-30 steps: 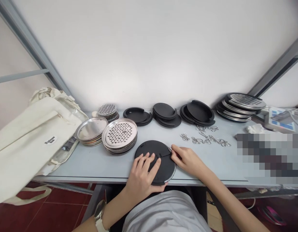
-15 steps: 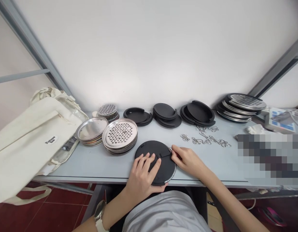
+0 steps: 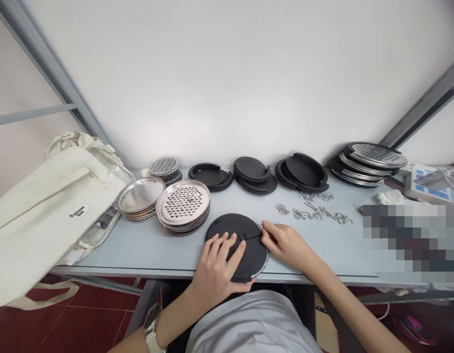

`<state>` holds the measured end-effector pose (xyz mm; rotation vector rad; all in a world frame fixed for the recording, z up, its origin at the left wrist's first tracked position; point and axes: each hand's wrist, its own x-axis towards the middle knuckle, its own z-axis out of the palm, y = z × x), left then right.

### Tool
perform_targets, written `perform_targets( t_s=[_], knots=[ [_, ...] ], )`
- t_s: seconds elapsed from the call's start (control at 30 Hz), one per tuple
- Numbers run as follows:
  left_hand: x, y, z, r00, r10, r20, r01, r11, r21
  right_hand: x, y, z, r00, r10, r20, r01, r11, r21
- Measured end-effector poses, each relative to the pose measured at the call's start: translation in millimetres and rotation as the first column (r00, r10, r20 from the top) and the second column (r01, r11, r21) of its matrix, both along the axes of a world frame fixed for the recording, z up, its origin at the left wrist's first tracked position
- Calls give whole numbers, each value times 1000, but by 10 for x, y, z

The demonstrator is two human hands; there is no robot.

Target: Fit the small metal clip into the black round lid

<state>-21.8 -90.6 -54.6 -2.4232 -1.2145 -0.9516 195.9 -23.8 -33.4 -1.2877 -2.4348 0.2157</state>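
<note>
A round black plastic grater holder (image 3: 230, 223) lies face down at the table's front edge, with a thin metal rim showing along its near right side. My left hand (image 3: 219, 260) grips it, fingers across its back and thumb at the near edge. At its right edge, my right hand (image 3: 281, 241) pinches a small metal wire clip (image 3: 259, 227) beside a slot in the holder. The fingertips partly hide this clip. Several loose wire clips (image 3: 315, 213) lie beyond my right hand.
Stacks of perforated metal grater discs (image 3: 183, 202) and plain metal discs (image 3: 140, 196) stand at left, beside a cream bag (image 3: 57, 206). Black holders (image 3: 251, 171) line the wall. Assembled graters (image 3: 370, 164) are piled at the far right, near a scale (image 3: 425, 181).
</note>
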Motion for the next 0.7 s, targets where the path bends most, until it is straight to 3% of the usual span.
perform_targets(
  t_s=[0.7],
  knots=[
    [-10, -5, 1, 1000, -7, -5, 7, 1000, 10, -3, -20, -17, 997, 30, 69, -40, 989, 143]
  ],
)
